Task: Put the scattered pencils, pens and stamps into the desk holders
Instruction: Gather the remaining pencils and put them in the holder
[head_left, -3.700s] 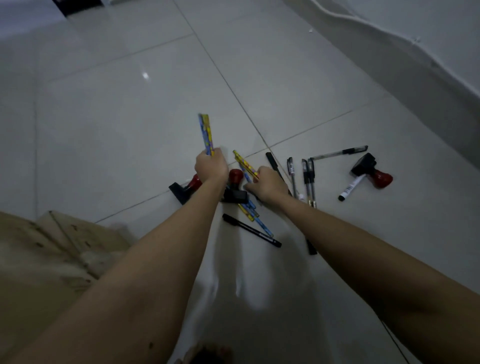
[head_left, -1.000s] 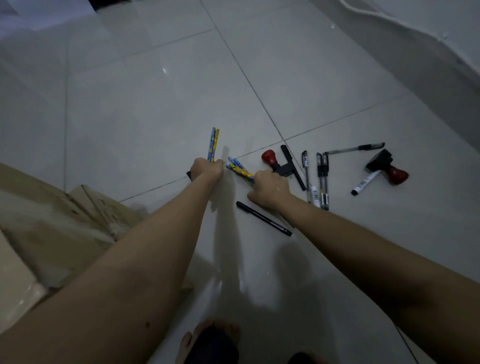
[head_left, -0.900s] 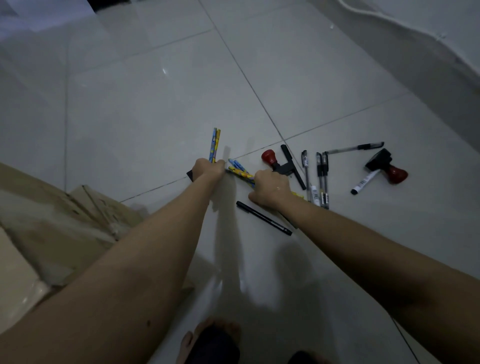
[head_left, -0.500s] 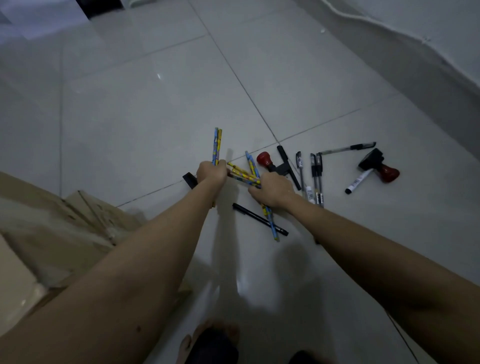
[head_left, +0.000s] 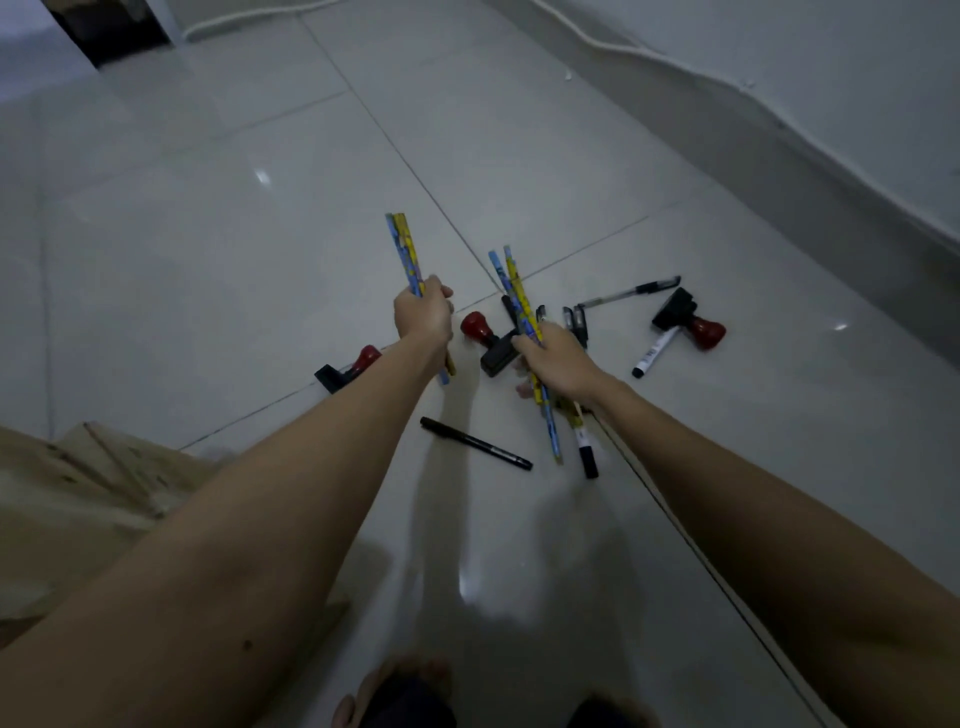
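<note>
On glossy pale floor tiles (head_left: 218, 270), scattered pens (head_left: 475, 443), stamps (head_left: 688, 323), white wall (head_left: 831, 78) beyond

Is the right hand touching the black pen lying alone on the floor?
Apart. The head view shows the right hand raised and closed around pencils, with bare tile between it and the black pen.

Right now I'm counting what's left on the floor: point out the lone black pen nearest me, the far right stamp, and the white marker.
black pen (head_left: 475, 443), head view, mid barrel.
far right stamp (head_left: 705, 332), head view, red handle.
white marker (head_left: 653, 354), head view, white barrel.
</note>
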